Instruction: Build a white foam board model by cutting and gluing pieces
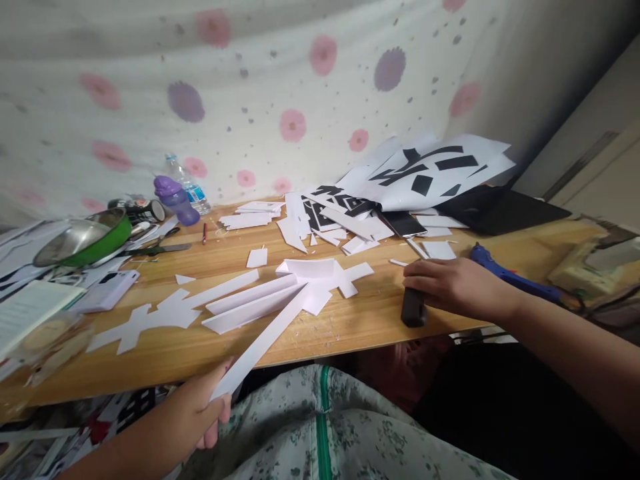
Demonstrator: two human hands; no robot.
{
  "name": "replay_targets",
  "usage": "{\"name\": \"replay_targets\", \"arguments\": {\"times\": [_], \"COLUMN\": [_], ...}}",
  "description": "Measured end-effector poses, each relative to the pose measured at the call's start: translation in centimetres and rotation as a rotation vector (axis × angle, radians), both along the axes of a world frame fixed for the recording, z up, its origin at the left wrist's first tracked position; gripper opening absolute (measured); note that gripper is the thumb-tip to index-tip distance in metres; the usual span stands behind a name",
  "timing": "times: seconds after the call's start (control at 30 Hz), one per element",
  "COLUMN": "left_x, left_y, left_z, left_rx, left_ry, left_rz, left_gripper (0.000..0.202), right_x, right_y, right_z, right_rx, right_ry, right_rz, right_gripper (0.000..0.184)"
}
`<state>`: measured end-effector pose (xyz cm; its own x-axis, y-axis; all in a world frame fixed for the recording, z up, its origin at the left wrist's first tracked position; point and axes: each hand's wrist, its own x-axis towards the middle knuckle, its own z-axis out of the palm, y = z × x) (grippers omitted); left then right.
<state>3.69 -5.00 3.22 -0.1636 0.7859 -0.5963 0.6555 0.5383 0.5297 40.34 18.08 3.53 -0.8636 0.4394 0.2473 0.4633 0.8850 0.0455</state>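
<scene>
My left hand point(213, 407) is closed on the near end of a long white foam-board strip point(265, 340), below the table's front edge. The strip's far end meets a white foam-board model point(310, 277) with upright walls, lying on the table. My right hand point(453, 283) has its fingers closed over a small black block-shaped object point(413, 308) near the front edge; its kind is unclear. Just beyond that hand lies a blue glue gun point(510, 273). Flat cut white pieces point(165, 313) lie left of the model.
Scrap board point(355, 227) and printed sheets point(435, 173) pile up at the back. A purple cup point(177, 200), plastic bottle point(193, 190), green-rimmed bowl point(95, 243), scissors point(160, 249) and lilac box point(107, 291) occupy the left. A patterned curtain point(250, 80) hangs behind the wooden table point(370, 327).
</scene>
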Motion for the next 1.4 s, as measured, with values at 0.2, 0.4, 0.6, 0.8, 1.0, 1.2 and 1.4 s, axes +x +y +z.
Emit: {"name": "replay_targets", "arguments": {"times": [0.2, 0.4, 0.6, 0.8, 1.0, 1.2, 1.4], "left_x": [-0.3, -0.3, -0.8, -1.4, -1.8, -2.0, -1.6], "left_y": [0.1, 0.1, 0.1, 0.0, -0.1, 0.0, 0.4], "left_z": [0.1, 0.3, -0.1, -0.7, -1.3, -1.6, -0.7], "left_rx": [-0.039, -0.030, -0.016, -0.047, -0.036, -0.034, -0.060], "left_ry": [-0.047, -0.043, -0.053, -0.074, -0.096, -0.103, -0.042], "left_rz": [-0.050, -0.047, -0.055, -0.061, -0.039, -0.022, -0.095], "left_gripper": [0.020, 0.017, 0.021, 0.017, 0.019, 0.028, 0.035], "right_x": [-3.1, -7.8, -10.2, -12.8, -14.6, -15.4, -15.6], "right_y": [-2.6, -4.3, -4.6, -4.0, -3.4, -3.0, -3.0], "right_z": [2.6, 3.1, 3.9, 3.9, 3.1, 2.6, 2.5], "right_rx": [-0.625, -1.005, -0.860, -0.747, -0.810, -0.766, -0.784], "right_ry": [0.773, 0.912, 0.526, 0.318, 0.323, 0.340, 0.317], "right_rz": [-0.043, 0.038, 0.177, 0.234, 0.236, 0.262, 0.269], "right_gripper": [0.019, 0.029, 0.011, 0.013, 0.015, 0.014, 0.013]}}
